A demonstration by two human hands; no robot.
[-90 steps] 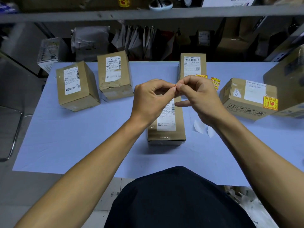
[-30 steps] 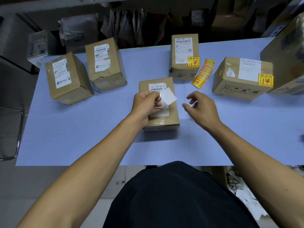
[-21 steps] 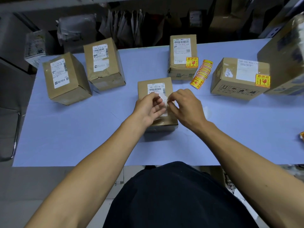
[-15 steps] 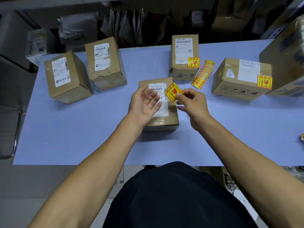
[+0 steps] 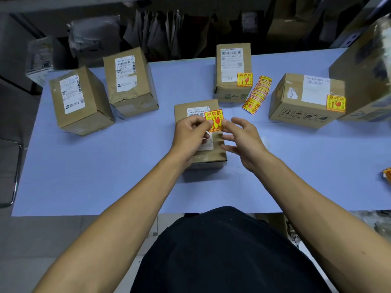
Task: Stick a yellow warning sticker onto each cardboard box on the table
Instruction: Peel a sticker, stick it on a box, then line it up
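over the middle box (image 5: 200, 132), near the table's (image 5: 84, 187) front edge: left hand (image 5: 190, 134) pinching the yellow sticker (image 5: 214, 120) by its left side, right hand (image 5: 243, 138) loose and open, fingertips at the sticker's right edge. best lowered flat beside the white label (image 5: 197, 112), pressed outward from the centre, kept clear of the barcode. bare table on both sides; spare stickers (image 5: 256, 95) well apart to the right.

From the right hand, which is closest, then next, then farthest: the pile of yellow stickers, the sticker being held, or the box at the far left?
1. The held sticker, touching the right hand at its fingertips.
2. The sticker pile, on the table beyond the hand, slightly right.
3. The far-left box, across the table.
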